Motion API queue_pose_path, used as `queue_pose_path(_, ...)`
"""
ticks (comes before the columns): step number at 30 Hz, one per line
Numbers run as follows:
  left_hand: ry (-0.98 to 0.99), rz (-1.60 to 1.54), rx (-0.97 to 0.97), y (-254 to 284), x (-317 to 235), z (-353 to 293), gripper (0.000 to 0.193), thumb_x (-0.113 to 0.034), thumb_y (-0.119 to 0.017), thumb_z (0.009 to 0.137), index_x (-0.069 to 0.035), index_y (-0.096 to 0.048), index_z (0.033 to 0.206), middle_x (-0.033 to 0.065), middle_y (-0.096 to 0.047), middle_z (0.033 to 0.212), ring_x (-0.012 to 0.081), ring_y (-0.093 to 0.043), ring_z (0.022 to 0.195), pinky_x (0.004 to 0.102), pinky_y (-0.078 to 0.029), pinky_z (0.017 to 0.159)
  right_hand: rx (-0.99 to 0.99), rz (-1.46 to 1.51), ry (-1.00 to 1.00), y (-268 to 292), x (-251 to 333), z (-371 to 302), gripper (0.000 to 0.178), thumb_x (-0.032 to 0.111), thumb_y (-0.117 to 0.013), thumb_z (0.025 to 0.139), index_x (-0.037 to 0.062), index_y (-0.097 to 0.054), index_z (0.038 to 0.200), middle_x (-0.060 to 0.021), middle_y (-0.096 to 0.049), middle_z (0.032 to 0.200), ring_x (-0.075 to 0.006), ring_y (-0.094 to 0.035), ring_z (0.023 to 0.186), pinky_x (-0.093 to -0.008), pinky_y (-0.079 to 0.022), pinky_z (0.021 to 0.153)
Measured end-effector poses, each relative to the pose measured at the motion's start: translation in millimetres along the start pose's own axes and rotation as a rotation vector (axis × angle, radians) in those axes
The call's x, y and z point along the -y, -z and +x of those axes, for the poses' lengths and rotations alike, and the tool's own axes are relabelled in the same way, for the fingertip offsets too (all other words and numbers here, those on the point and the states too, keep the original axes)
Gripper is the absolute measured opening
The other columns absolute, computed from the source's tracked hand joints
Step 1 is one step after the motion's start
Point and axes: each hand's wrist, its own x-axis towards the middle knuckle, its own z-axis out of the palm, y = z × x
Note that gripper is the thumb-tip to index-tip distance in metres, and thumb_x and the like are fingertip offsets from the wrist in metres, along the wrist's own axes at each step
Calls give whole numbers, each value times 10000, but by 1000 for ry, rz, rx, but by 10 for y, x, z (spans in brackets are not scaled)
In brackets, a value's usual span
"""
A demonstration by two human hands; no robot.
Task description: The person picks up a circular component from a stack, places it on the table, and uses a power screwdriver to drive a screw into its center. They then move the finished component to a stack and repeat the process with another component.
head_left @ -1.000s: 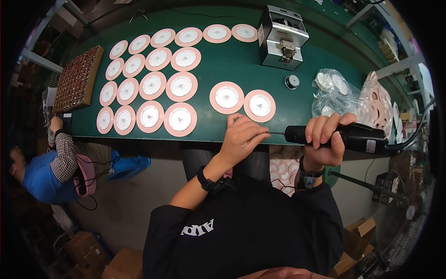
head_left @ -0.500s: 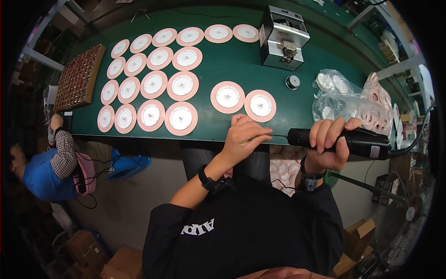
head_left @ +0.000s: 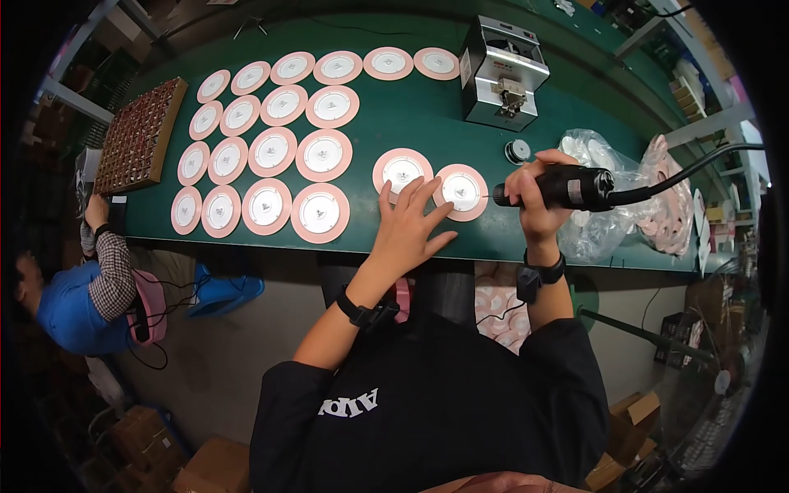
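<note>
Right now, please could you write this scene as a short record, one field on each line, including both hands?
Left hand: fingers spread over the near edges of the left disc and the right disc
Right hand: gripping a corded black power screwdriver, aimed left toward the right disc
Discs: white with pink rims
Table, left: rows of similar discs; brown divided tray
Table, right: silver-and-black machine; clear plastic bag
Far left: co-worker in blue

Even light reaches my fingers (head_left: 425, 198) and the green surface (head_left: 403, 111); clear plastic (head_left: 593, 240) glints, edges bend into black.
</note>
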Motion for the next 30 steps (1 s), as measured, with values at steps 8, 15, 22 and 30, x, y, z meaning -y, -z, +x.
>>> queue_pose_path(8,12,14,66,-24,40,-62,462,-426,-759,798,-215,-702,1205,95,-476,1467,304,-392,1399,688,-190,1120,-32,94,-110,-36,-209,28,274,-40,-600,888,14,-452,1112,-72,-523,725,-154,-497,520,-334,-485,541)
queue_pose_path(15,-11,13,69,4,51,-75,454,-428,-749,806,-219,-707,1207,100,-471,1485,303,-400,1397,687,-188,1127,-18,78,-212,-104,-231,131,240,-54,-634,863,21,-469,1020,-62,-520,741,-146,-508,517,-319,-472,524)
queue_pose_path(22,-13,25,54,21,69,-69,430,-424,-734,824,-221,-708,1203,98,-470,1489,305,-409,1391,678,-183,1138,-106,124,-168,-26,-197,499,271,-54,-649,857,10,-511,1080,-50,-525,717,-146,-511,512,-318,-466,516)
queue_pose_path(30,-12,16,64,30,38,-77,424,-405,-735,830,-238,-706,1219,78,-464,1507,303,-409,1396,657,-163,1154,-213,-5,99,175,-529,1683,205,-21,-642,885,4,-550,1066,-30,-515,677,-150,-499,504,-319,-462,524)
